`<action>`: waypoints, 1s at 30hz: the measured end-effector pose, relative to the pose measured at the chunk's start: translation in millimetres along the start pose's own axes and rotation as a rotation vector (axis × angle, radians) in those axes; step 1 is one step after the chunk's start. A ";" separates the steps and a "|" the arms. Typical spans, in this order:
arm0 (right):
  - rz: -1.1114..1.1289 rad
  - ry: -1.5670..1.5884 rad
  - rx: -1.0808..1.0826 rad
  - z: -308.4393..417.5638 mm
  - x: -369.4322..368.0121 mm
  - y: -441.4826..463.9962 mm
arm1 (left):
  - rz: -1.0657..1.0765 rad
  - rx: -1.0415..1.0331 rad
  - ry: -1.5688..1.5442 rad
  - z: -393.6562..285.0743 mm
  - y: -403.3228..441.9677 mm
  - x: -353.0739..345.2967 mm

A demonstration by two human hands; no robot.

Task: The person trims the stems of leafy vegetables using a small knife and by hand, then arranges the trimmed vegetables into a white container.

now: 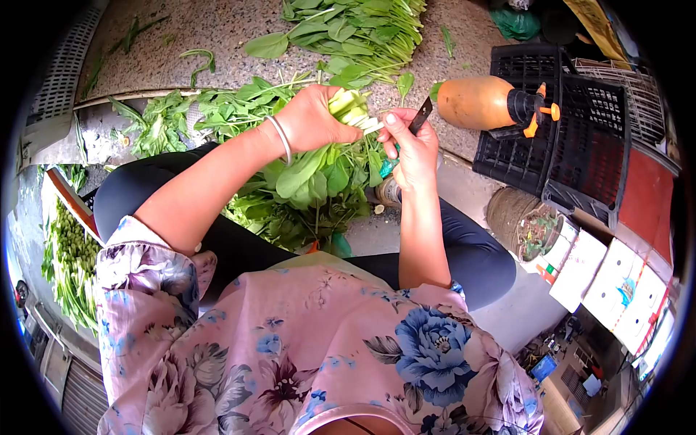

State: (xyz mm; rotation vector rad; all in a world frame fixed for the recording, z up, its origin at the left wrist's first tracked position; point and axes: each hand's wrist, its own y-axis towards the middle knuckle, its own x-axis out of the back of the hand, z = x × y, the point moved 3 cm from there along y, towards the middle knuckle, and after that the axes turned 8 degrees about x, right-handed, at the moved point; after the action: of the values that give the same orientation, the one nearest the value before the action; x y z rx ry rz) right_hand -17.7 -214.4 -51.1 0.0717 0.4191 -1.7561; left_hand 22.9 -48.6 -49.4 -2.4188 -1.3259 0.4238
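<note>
My left hand (313,119), with a bracelet at the wrist, is closed around a bunch of leafy greens (349,109). The cut, pale stalk ends point right, toward my other hand, and broad leaves hang below. My right hand (407,148) grips a small knife (421,116), its dark blade tilted up to the right. Thumb and fingers of that hand are close to the stalk ends; whether they touch them I cannot tell. Beneath both hands, between my knees, lies a heap of loose greens (290,206).
A stack of greens (362,43) lies on the speckled slab (217,43) ahead. To the right are an orange spray bottle (475,103), black plastic crates (591,145), a round woven container (511,217) and a white box (623,286). More greens (72,250) stand at far left.
</note>
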 end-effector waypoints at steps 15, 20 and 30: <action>0.251 0.214 -0.238 10.3 -13.2 -20.1 | 0.115 0.212 -0.326 -8.1 -3.4 3.4; 0.185 0.268 -0.262 3.0 -13.2 -22.7 | 0.189 0.138 -0.224 1.1 -0.6 0.5; 0.178 0.251 -0.260 -2.9 -22.5 -30.6 | 0.070 0.163 -0.182 3.2 0.5 7.0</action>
State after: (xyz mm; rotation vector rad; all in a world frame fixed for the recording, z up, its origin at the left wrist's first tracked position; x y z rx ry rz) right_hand -42.3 -187.3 -40.3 0.1401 0.7966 -1.5093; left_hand 25.6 -42.3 -53.1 -2.3415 -1.2278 0.7567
